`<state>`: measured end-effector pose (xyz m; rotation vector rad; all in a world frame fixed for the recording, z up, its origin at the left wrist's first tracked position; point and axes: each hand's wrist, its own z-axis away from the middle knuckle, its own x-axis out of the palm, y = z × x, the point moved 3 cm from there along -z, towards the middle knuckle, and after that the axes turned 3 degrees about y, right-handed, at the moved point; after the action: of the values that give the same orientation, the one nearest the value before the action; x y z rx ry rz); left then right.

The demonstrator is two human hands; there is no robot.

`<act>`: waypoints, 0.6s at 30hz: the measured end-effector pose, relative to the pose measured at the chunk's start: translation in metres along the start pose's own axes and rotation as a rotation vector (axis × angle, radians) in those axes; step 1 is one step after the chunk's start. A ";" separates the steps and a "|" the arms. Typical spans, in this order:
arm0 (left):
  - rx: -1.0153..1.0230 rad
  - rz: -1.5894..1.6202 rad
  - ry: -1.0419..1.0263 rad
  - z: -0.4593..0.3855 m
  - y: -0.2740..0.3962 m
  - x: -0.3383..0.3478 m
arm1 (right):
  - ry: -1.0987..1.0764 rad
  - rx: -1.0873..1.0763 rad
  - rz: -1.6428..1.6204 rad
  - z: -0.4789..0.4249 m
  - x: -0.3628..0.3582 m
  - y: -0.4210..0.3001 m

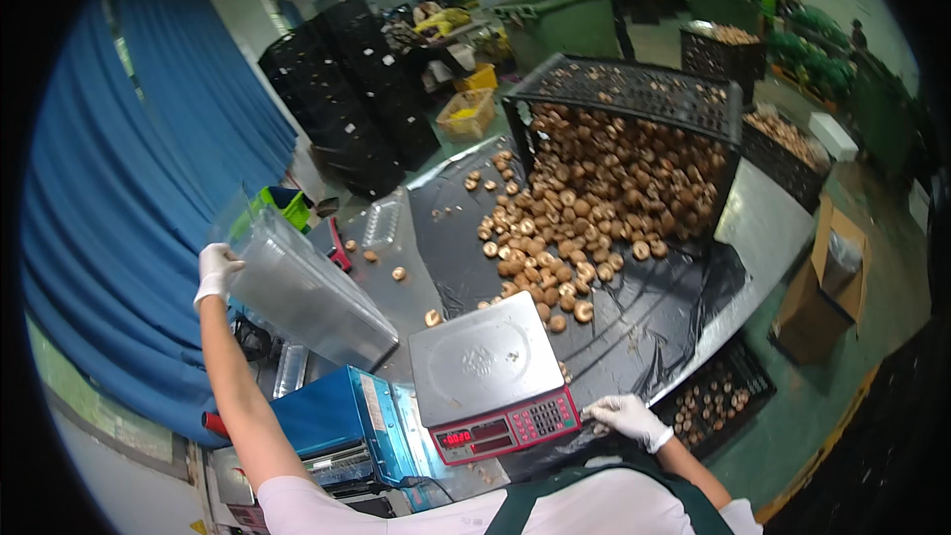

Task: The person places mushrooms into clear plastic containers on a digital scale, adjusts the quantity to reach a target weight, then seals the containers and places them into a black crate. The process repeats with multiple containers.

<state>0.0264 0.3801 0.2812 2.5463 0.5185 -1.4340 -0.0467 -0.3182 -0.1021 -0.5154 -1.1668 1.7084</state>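
My left hand (219, 267), in a white glove, pinches the edge of a clear plastic tray (234, 215) at the top of a tall, leaning stack of nested clear trays (312, 290). My right hand (631, 416), also gloved, is low beside the right corner of a red digital scale (505, 423). Its fingers are bent together, and whether anything is between them is unclear. Nothing but small crumbs lies on the scale's steel pan (483, 360). Brown shiitake mushrooms (565, 230) spill across black plastic sheeting (631, 319) from a tipped black crate (631, 96).
A blue wrapping machine (327, 416) stands left of the scale. Another clear tray (383, 223) lies near the table's far left edge. On the floor at right are a cardboard box (825, 290) and a black crate with mushrooms (713, 394). Stacked black crates (349, 96) and co-workers are behind.
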 end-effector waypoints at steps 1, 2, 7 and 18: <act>-0.041 0.061 0.004 0.002 -0.004 -0.003 | 0.007 -0.027 0.041 -0.004 -0.004 0.007; -0.089 0.139 0.002 0.006 -0.004 -0.004 | 0.000 -0.043 0.052 -0.005 -0.007 0.008; -0.077 0.392 0.561 0.014 -0.001 -0.030 | -0.021 0.001 0.100 0.004 -0.020 -0.010; 0.471 0.429 -0.148 0.347 0.284 0.159 | -0.063 0.024 0.181 -0.030 -0.071 -0.024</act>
<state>-0.0647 0.0422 -0.0412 2.6140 -0.4185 -1.6974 0.0187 -0.3654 -0.1064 -0.5701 -1.1727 1.9030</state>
